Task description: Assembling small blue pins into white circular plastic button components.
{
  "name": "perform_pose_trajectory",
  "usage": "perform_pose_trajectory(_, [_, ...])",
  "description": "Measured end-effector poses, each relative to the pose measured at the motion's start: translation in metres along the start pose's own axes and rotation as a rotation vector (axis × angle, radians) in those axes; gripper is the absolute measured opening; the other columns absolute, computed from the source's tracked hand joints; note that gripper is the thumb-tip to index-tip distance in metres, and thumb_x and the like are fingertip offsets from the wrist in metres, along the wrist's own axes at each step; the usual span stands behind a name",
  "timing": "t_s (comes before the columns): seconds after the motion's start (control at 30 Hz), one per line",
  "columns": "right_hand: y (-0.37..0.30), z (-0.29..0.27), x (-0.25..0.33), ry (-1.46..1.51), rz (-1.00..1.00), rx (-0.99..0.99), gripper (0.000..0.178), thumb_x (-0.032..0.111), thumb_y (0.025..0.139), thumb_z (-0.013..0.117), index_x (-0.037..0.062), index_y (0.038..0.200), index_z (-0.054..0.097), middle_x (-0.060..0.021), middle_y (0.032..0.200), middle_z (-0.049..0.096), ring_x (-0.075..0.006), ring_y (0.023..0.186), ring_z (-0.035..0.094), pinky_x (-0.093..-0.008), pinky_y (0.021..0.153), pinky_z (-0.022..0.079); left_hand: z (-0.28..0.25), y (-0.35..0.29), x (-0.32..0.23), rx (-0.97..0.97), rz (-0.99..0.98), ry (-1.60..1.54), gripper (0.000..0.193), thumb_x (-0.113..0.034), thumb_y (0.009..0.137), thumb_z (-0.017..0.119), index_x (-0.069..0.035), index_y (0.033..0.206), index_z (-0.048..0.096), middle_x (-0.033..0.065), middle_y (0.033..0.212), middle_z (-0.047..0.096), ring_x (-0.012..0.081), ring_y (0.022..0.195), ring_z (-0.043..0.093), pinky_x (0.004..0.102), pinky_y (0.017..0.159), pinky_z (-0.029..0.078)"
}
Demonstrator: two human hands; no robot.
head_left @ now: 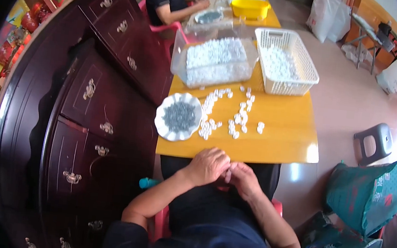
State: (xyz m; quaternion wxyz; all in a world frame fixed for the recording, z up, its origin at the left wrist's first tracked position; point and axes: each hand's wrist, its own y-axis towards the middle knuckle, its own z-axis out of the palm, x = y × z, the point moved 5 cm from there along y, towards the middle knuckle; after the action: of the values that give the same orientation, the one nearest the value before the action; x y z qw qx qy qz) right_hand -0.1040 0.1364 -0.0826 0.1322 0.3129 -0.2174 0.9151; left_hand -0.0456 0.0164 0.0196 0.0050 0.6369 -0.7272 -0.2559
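My left grip (209, 166), right grip (245, 181): fingers curled, meeting off the counter's (283, 142) near edge; what they pinch, I cannot tell. Scalloped plate (176, 135), dark pieces (179, 116): near-left corner.

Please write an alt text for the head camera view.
A person's bare left hand and right hand meet before a yellow-brown rectangular table; anything they hold is unclear. On the table are a scalloped white plate of small dark pieces, scattered small white pieces, a clear plastic bin and a white lattice basket, both holding white pieces.
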Motion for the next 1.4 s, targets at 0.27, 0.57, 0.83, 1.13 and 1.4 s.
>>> perform_pose_trajectory(0.27, [0.001,-0.005,-0.001,0.124,0.041,0.033,0.020,0.022,0.104,0.059,0.0064,0.094,0.067,-0.0015,0.081,0.063,-0.0109,0.074,0.059,-0.0250,0.071,0.049,-0.003,-0.002,-0.006,-0.065,0.015,-0.110,0.014,-0.009,0.083,0.074,-0.007,0.088,0.061,0.0081,0.082,0.061,0.0304,0.074,0.061,0.0418,0.067,0.050])
perform_pose_trajectory(0.57, [-0.003,-0.003,-0.002,0.075,-0.003,-0.076,0.018,0.019,0.102,0.061,0.0068,0.090,0.068,0.0001,0.079,0.063,-0.0089,0.072,0.056,-0.0233,0.068,0.045,0.007,-0.014,0.001,-0.118,-0.186,-0.460,0.011,0.001,0.086,0.070,-0.003,0.096,0.067,0.0096,0.088,0.068,0.0255,0.075,0.067,0.0328,0.067,0.052])
perform_pose_trajectory(0.83, [0.002,-0.001,0.006,-0.107,-0.135,-0.207,0.017,0.021,0.102,0.062,0.0059,0.094,0.065,0.0022,0.079,0.060,-0.0059,0.068,0.052,-0.0203,0.063,0.042,0.015,-0.018,0.013,-0.154,-0.395,-0.600,0.006,-0.005,0.093,0.068,0.000,0.096,0.068,0.0070,0.080,0.068,0.0133,0.066,0.063,0.0273,0.062,0.050])
perform_pose_trajectory(1.13, [0.002,-0.004,0.007,-0.126,-0.222,-0.217,0.013,0.016,0.102,0.061,0.0033,0.102,0.065,0.0012,0.085,0.064,-0.0053,0.074,0.056,-0.0214,0.070,0.047,0.025,-0.020,0.016,-0.139,-0.537,-0.684,0.007,-0.006,0.097,0.066,0.001,0.096,0.068,0.0038,0.079,0.069,0.0083,0.068,0.062,0.0250,0.063,0.050])
perform_pose_trajectory(1.4, [-0.001,-0.004,0.007,-0.281,-0.306,-0.200,0.009,0.004,0.097,0.061,0.0028,0.107,0.062,0.0003,0.087,0.066,-0.0059,0.072,0.059,-0.0228,0.064,0.050,0.024,-0.019,0.018,-0.108,-0.549,-0.704,0.010,-0.008,0.097,0.065,0.001,0.094,0.068,0.0027,0.077,0.068,0.0074,0.067,0.060,0.0251,0.063,0.050])
